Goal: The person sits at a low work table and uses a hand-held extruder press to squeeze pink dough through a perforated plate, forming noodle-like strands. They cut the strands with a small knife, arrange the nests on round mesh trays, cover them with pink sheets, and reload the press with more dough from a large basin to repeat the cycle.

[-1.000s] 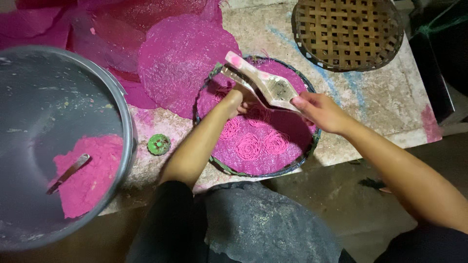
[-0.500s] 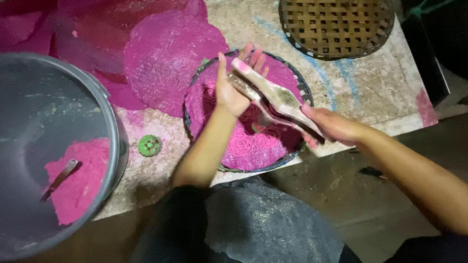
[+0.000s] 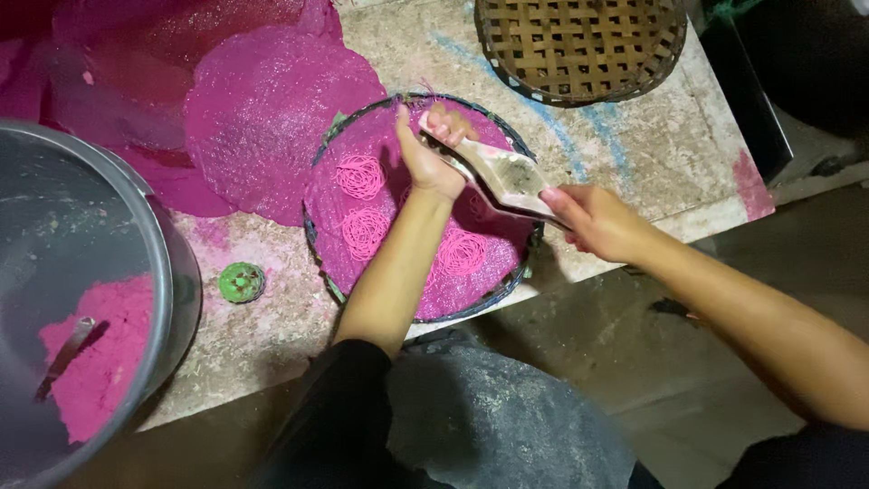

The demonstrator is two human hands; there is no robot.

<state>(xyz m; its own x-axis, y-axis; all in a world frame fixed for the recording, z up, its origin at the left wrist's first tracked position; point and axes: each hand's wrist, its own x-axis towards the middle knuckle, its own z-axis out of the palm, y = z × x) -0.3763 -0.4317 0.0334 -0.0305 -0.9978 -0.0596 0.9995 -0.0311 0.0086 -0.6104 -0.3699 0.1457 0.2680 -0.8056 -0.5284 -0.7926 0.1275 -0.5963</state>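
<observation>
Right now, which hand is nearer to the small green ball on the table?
Left. The left hand rests over the round pink-lined tray, up and right of the green ball. The right hand grips the wooden press handles at the tray's far edge, farther away.

A worn stone tabletop [image 3: 634, 172], speckled and smeared with blue and pink stains, fills the upper view under dim, warm light. Below its edge lies a dusty grey concrete floor [image 3: 634, 380], darkening towards the right.

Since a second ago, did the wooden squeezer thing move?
Yes. The wooden press swung toward the tray's far rim, nearer the woven basket.
</observation>
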